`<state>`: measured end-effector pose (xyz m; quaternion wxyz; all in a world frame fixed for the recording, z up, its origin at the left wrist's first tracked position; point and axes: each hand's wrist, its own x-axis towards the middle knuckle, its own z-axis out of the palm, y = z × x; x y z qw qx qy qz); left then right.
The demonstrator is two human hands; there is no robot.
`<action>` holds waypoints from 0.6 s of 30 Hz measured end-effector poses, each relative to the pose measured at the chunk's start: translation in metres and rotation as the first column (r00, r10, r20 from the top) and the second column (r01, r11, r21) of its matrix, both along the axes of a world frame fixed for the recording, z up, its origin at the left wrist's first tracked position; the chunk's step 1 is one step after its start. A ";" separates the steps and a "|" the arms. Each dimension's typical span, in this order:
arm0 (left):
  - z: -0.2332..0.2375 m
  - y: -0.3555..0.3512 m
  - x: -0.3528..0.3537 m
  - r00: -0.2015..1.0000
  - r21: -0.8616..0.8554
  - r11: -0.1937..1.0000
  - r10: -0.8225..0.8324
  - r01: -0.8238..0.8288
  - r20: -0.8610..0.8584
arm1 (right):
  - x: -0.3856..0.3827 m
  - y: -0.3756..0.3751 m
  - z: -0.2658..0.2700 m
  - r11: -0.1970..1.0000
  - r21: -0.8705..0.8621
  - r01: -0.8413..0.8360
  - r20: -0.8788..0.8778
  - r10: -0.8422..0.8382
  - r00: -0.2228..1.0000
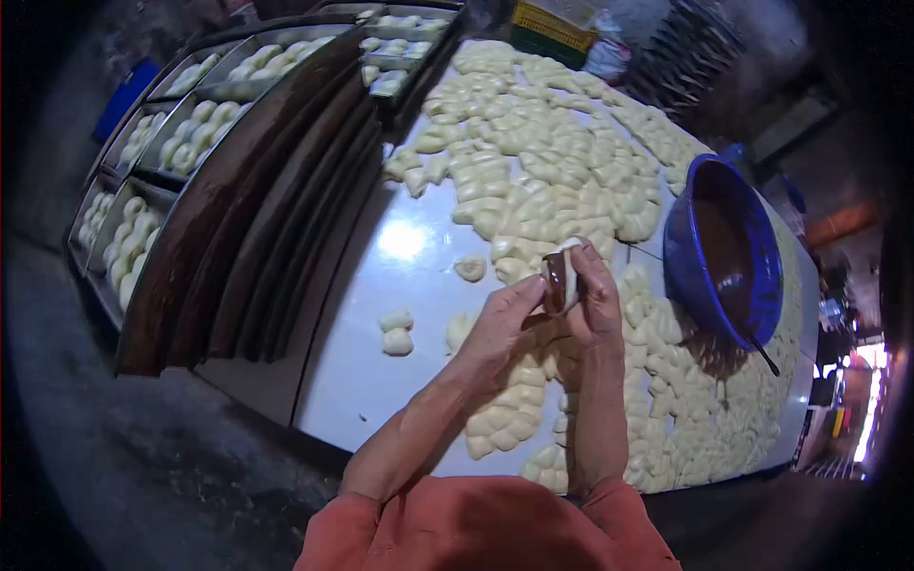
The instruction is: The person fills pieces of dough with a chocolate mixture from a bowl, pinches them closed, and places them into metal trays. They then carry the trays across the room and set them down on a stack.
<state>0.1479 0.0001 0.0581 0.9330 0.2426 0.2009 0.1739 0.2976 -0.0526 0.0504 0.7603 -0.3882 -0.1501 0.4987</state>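
Between my two hands, above the white table (357, 381), is a piece of dough (571, 268) with a glossy brown filling (554, 285) on it. My left hand (509, 319) pinches its left side, and my right hand (597, 295) grips the right side. Many pale dough pieces (543, 186) cover the table beyond and beneath my hands. A single round piece (469, 268) lies left of them, and two joined pieces (397, 333) lie nearer the left edge. Right of my hands stands a blue basin (678, 252) holding brown filling (719, 247), with a dark handle (764, 357) over its rim.
On the left, dark curved boards (238, 205) lean beside metal trays (157, 171) with dough rolls. A yellow and green crate (552, 29) stands behind the table. Dark stacked racks (685, 57) are at the back right.
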 end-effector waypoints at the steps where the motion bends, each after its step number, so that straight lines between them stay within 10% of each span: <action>1: -0.004 0.010 -0.012 0.997 0.147 0.988 0.060 -0.052 -0.045 | -0.016 0.010 -0.003 0.999 0.033 -0.021 -0.053 0.022 0.998; 5: -0.031 0.031 -0.051 0.919 0.227 0.918 0.363 -0.325 -0.153 | -0.054 0.024 -0.009 0.992 0.029 -0.123 -0.142 0.126 0.982; 11: -0.033 0.047 -0.082 0.791 0.348 0.823 0.547 -0.449 -0.274 | -0.101 0.029 -0.041 0.996 -0.039 -0.083 0.521 0.091 0.849; 14: -0.031 0.045 -0.087 0.786 0.432 0.798 0.558 -0.420 -0.265 | -0.118 0.030 -0.029 0.996 -0.090 0.021 0.915 0.074 0.397; 18: -0.028 0.043 -0.089 0.754 0.572 0.740 0.588 -0.354 -0.294 | -0.126 0.029 -0.031 0.989 -0.104 0.110 0.906 0.049 0.419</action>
